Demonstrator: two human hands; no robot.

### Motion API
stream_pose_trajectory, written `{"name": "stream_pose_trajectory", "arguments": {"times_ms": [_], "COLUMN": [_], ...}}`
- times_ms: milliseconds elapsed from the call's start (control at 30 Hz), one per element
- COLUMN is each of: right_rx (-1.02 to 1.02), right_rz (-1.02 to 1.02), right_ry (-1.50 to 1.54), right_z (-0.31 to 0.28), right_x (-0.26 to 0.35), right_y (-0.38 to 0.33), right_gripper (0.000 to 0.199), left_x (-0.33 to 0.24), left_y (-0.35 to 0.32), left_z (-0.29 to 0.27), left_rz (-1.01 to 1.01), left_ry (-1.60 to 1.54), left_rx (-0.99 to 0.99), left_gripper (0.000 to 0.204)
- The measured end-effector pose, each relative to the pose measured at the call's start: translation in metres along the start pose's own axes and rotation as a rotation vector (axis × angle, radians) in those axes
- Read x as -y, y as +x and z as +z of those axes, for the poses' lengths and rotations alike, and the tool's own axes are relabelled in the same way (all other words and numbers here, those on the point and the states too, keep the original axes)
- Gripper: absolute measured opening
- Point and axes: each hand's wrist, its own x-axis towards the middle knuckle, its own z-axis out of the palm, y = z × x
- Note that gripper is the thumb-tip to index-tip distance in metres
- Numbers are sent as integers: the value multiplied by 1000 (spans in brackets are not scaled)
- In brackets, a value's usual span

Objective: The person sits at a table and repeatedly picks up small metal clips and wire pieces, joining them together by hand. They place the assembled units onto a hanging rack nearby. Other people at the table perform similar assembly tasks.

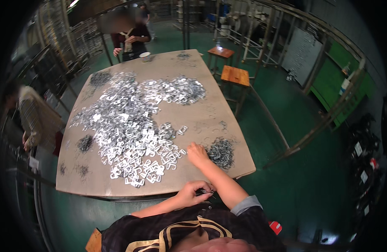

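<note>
My left hand (194, 194) is curled in front of my body at the table's near edge. Thin dark metal pieces (209, 192) stick out between its fingers. My right hand (197, 155) reaches over the tabletop with fingers drawn together; what they grip, if anything, is hidden. Right beside that wrist lies a heap of small dark grey wire-like pieces (221, 153). To the left of the hand spreads a big pile of shiny, flat, hook-shaped metal pieces (130, 126), with a few strays close to the fingertips.
The brown-covered table (193, 122) also bears smaller dark heaps (84, 143) and a white tub (145, 56) at its far edge. Two wooden stools (235, 76) stand to the right. Co-workers stand at the far end (130, 40) and the left side (36, 113). Metal frames surround the area.
</note>
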Motion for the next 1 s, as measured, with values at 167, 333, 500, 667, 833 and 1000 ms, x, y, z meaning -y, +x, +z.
{"name": "stream_pose_trajectory", "arguments": {"times_ms": [167,333,500,667,833,1000], "right_rx": [120,139,114,-8,-193,-219], "right_rz": [108,110,123,94,206,417], "right_ry": [93,187,298,347,464,965], "right_z": [-27,-36,-46,-29,-45,-75], "right_x": [10,7,5,-8,-10,-15], "right_y": [5,5,1,0,-14,-34], "right_gripper": [27,39,38,26,23,30], "left_x": [-2,-2,-2,-3,0,4], "left_y": [-3,-8,-7,-4,-7,-7], "left_z": [2,4,3,3,2,4], "left_rz": [16,16,28,47,37,28], "left_ry": [39,38,36,60,61,41], "left_rx": [-13,-38,-37,-12,-27,-28], "left_gripper": [10,10,11,10,10,11]}}
